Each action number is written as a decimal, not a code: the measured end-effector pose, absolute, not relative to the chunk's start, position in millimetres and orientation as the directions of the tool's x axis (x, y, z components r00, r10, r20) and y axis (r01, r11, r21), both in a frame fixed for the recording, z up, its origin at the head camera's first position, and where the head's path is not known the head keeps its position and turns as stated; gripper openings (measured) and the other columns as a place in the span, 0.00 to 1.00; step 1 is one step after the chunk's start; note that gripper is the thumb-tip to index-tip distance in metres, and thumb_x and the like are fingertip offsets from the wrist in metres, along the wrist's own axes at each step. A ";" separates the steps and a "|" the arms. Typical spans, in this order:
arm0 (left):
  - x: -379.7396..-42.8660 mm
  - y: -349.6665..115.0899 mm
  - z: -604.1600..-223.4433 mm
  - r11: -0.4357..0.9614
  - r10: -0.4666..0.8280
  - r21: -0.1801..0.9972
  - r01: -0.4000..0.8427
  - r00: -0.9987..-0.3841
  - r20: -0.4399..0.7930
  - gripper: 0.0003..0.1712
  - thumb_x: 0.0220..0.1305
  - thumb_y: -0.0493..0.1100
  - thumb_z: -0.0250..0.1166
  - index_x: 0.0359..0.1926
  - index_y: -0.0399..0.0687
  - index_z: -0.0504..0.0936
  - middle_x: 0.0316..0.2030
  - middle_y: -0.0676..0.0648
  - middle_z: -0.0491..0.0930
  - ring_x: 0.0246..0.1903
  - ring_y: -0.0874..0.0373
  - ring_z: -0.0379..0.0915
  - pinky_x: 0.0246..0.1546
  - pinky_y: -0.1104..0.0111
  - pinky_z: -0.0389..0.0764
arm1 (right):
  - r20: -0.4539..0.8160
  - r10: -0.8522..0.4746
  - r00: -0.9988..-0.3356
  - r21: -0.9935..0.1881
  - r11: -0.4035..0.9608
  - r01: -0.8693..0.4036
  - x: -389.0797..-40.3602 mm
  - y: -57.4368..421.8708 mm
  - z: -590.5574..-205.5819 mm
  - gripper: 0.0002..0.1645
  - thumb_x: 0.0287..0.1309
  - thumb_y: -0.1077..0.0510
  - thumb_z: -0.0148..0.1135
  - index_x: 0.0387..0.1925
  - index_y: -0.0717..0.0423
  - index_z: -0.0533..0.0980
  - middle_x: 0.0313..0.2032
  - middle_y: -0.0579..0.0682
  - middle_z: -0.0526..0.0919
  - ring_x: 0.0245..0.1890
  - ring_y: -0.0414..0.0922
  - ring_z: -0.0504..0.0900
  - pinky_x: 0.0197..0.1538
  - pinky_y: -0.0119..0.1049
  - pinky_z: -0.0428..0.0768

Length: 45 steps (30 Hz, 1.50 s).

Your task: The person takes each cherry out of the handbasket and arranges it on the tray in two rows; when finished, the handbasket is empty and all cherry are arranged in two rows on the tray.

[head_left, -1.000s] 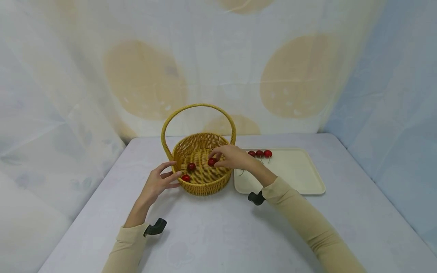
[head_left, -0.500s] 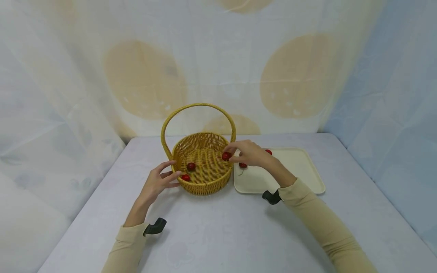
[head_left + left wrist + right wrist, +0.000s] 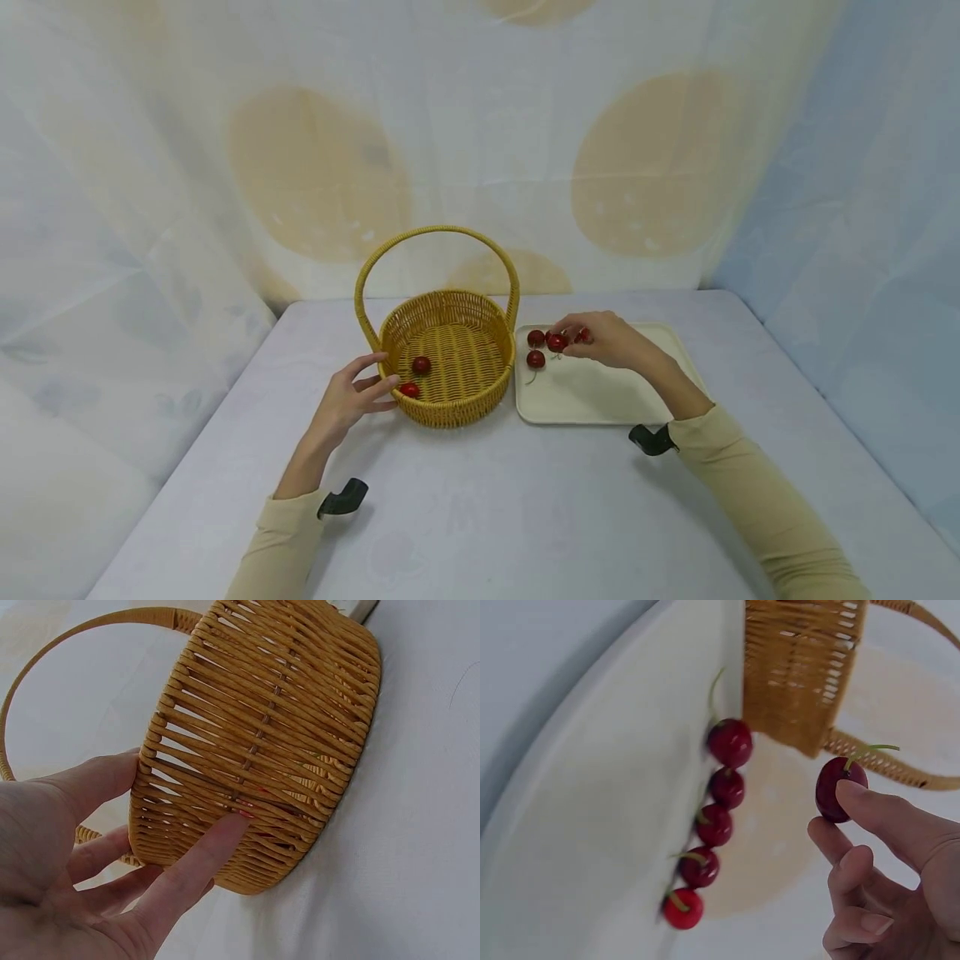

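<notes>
My right hand (image 3: 603, 337) pinches a dark red cherry (image 3: 838, 789) between thumb and fingertip, its green stem pointing away. The hand is over the back left part of a cream tray (image 3: 600, 408), where several stemmed cherries (image 3: 714, 825) lie in a line. In the head view my fingers partly cover them. My left hand (image 3: 351, 404) touches the near left side of a yellow wicker basket (image 3: 450, 414), fingers spread along its rim and outer wall. Inside the basket lie a dark cherry (image 3: 422, 365) and a brighter red one (image 3: 409, 390) near the left hand.
The basket's tall arched handle (image 3: 442, 229) stands upright over it. The tray sits close against the basket's right side. Both stand on a white-covered table (image 3: 465, 517), with patterned cloth (image 3: 480, 150) hanging behind and at the sides.
My right hand has moved right from above the basket to over the tray, still pinching the cherry. The left hand and basket stay put, and two cherries remain inside.
</notes>
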State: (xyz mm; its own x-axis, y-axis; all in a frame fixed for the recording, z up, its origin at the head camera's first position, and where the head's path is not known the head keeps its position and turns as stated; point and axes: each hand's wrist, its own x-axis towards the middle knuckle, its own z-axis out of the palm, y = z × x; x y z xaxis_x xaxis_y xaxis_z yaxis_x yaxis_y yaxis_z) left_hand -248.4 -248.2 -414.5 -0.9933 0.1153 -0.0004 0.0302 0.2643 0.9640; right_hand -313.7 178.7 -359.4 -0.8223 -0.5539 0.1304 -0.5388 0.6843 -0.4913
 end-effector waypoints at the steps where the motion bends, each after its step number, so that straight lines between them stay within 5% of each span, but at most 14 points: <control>1: -248.7 -248.4 -414.9 0.263 0.115 0.964 0.030 -0.993 0.000 0.41 0.63 0.49 0.68 0.71 0.42 0.61 0.74 0.38 0.56 0.66 0.36 0.66 0.51 0.47 0.83 | 0.125 -0.550 -0.826 -0.493 0.688 -0.533 -314.9 181.8 -362.2 0.20 0.59 0.59 0.68 0.54 0.53 0.79 0.42 0.54 0.86 0.38 0.49 0.81 0.36 0.35 0.80; 17: -247.8 -246.5 -421.0 0.222 0.122 0.974 0.037 -0.992 0.010 0.41 0.63 0.49 0.68 0.71 0.42 0.61 0.74 0.39 0.55 0.67 0.37 0.65 0.50 0.49 0.84 | 0.117 -0.607 -0.786 -0.496 0.650 -0.576 -335.1 186.9 -404.1 0.19 0.56 0.65 0.68 0.50 0.61 0.78 0.43 0.60 0.85 0.39 0.53 0.83 0.32 0.32 0.81; 36: -248.0 -248.5 -416.2 0.237 0.125 0.970 0.047 -0.992 0.018 0.41 0.63 0.48 0.68 0.71 0.42 0.61 0.74 0.39 0.56 0.67 0.37 0.66 0.51 0.46 0.83 | 0.061 -0.579 -0.813 -0.506 0.685 -0.525 -350.0 178.2 -408.0 0.20 0.55 0.64 0.70 0.51 0.61 0.78 0.43 0.58 0.85 0.43 0.53 0.83 0.37 0.35 0.82; 45: -247.8 -248.5 -415.9 0.236 0.127 0.971 0.041 -0.992 0.011 0.41 0.63 0.48 0.68 0.71 0.42 0.61 0.73 0.39 0.56 0.66 0.37 0.66 0.51 0.47 0.83 | 0.001 -0.557 -0.830 -0.496 0.721 -0.484 -351.5 177.4 -409.2 0.23 0.56 0.62 0.70 0.53 0.60 0.77 0.41 0.58 0.86 0.36 0.50 0.83 0.33 0.32 0.80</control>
